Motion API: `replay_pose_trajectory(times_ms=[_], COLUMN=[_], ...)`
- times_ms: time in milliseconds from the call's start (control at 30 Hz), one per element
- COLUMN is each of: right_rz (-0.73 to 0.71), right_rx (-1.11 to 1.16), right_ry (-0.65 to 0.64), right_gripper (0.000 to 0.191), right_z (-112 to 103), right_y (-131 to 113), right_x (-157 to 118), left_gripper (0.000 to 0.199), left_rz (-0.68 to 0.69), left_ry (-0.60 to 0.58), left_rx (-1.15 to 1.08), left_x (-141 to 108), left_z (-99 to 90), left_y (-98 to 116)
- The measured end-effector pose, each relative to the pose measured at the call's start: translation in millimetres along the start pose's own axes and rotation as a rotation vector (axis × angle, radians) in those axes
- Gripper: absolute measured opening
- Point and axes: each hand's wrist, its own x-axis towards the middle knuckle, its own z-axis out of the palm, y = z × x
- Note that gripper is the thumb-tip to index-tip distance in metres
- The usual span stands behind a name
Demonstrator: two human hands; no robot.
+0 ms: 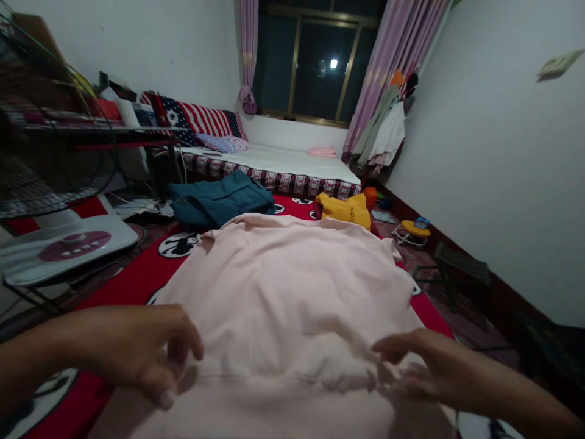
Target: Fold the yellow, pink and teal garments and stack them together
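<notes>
A pale pink garment (292,292) lies spread over a red bed cover with round black-and-white prints, its cloth wrinkled toward the near side. Over its left near part is my left hand (150,350), the thumb apart from the curled fingers and no cloth visible between them. On the right, my right hand (420,366) reaches to the gathered cloth, fingers stretched forward and apart from the thumb. Whether its fingertips touch the fabric is unclear. Beyond the garment lie a folded teal garment (223,198) and a yellow one (345,209).
A fan (50,164) and a white-topped stand (68,250) are at the left, beside a cluttered desk (105,129). A second bed (274,158) stands under the window. Along the right wall are a dark stool (461,265) and a yellow-topped stool (414,229).
</notes>
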Motion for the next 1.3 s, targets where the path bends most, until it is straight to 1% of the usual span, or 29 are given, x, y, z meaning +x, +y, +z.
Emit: replay_pose_trajectory(times_ms=[33,67,100,133,167,200,233,267,333,367,433,500,600,667,733,800,867,933,1000,1067,1133,1233,1300], right_rz=[0.0,-0.016,-0.044,-0.074,-0.096,-0.095,-0.071,-0.015,0.073,0.099,0.118,0.104,0.092,0.118,0.129,0.121,0.135,0.149,0.146,0.136,0.134,0.135,0.13], right_rx=[0.037,0.063,0.08,0.077,0.058,0.018,-0.039,-0.083,-0.17,-0.215,-0.286,-0.316,-0.294,-0.277,-0.282,-0.308,-0.332,-0.342,-0.345,-0.346,-0.345,-0.33,-0.32], right_ry=[0.021,0.065,0.115,0.171,0.238,0.315,0.358,0.396,0.385,0.37,0.348,0.365,0.382,0.406,0.438,0.429,0.389,0.377,0.374,0.36,0.356,0.362,0.366], right_gripper=[0.036,0.037,0.036,0.037,0.039,0.045,0.051,0.056,0.06,0.06,0.059,0.055,0.038,0.031,0.034,0.04,0.048,0.053,0.054,0.052,0.052,0.052,0.051], right_z=[-4.5,-8.1,-9.7,-8.5,-4.3,2.7,12.0,22.7,44.5,53.9,66.0,66.0,46.2,30.3,22.1,25.0,35.4,46.3,52.3,52.9,51.0,49.2,49.5], right_y=[-6.3,-12.1,-16.7,-19.6,-20.2,-18.6,-14.9,-9.6,2.9,8.6,16.1,18.1,16.9,17.3,19.0,21.1,22.9,24.7,26.8,28.8,30.3,31.1,31.0], right_x=[16.7,37.9,62.9,90.5,119.1,146.9,172.3,193.8,222.2,228.9,231.1,227.5,233.2,250.1,272.9,294.0,307.9,313.4,313.2,311.1,309.8,310.0,310.5], left_gripper=[0.036,0.037,0.038,0.039,0.039,0.04,0.043,0.048,0.053,0.054,0.054,0.054,0.057,0.058,0.057,0.054,0.049,0.044,0.039,0.036,0.034,0.026,0.029], left_rz=[0.049,0.107,0.175,0.239,0.264,0.27,0.249,0.23,0.152,0.105,0.024,-0.016,-0.032,-0.034,-0.035,-0.034,-0.033,-0.039,-0.039,-0.037,-0.059,-0.106,-0.13], left_ry=[-0.091,-0.134,-0.105,-0.067,0.009,0.116,0.26,0.371,0.498,0.534,0.57,0.598,0.641,0.652,0.656,0.665,0.68,0.692,0.72,0.766,0.806,0.864,0.907], left_rx=[-0.039,-0.071,-0.066,-0.041,-0.016,0.032,0.071,0.096,0.131,0.145,0.16,0.17,0.193,0.201,0.199,0.193,0.184,0.161,0.122,0.083,0.053,-0.025,-0.09], left_x=[14.9,34.2,57.5,84.2,113.1,142.9,172.2,199.6,245.1,262.1,284.4,294.8,299.5,300.7,301.7,302.5,303.0,303.1,303.2,304.1,307.0,318.7,332.5], left_z=[-5.4,-10.0,-12.8,-13.4,-11.5,-7.4,-1.6,5.2,19.7,26.9,40.3,51.6,62.1,64.4,64.2,62.9,61.5,60.2,58.5,54.7,46.8,24.6,4.8], left_y=[11.2,23.0,34.6,44.9,53.0,58.3,60.5,59.5,49.4,41.5,24.4,10.3,0.8,0.1,0.8,1.0,0.7,0.2,-0.2,-0.8,-2.2,-5.8,-8.5])
